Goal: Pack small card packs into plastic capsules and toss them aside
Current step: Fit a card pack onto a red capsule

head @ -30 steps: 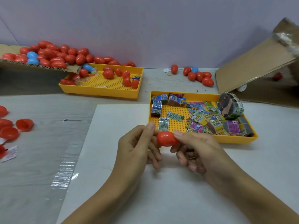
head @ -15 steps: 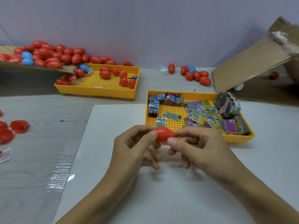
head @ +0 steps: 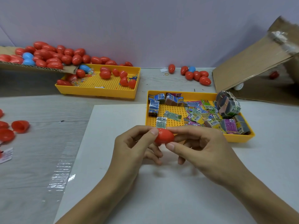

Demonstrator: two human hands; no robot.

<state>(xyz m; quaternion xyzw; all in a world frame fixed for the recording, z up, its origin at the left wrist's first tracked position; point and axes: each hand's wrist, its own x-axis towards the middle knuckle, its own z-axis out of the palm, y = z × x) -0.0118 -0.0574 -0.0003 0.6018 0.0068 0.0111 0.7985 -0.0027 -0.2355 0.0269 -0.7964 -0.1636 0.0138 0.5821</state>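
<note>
A red plastic capsule (head: 164,136) sits between both hands above the white sheet (head: 161,183). My left hand (head: 134,146) pinches its left end with thumb and fingers. My right hand (head: 200,149) pinches its right end between thumb and forefinger. Just behind them a yellow tray (head: 239,138) holds several small card packs (head: 198,114), loose and in banded bundles. The capsule's contents are hidden.
A second yellow tray (head: 97,92) at the back left holds red and blue capsules. More spill from a cardboard flap (head: 32,66). Closed capsules (head: 196,75) lie at the back centre. Open red halves (head: 20,126) lie far left. A cardboard box (head: 252,62) stands at right.
Both hands have shifted slightly along the capsule, the right thumb coming under its right end. The capsule stays between the hands in nearly the same place.
</note>
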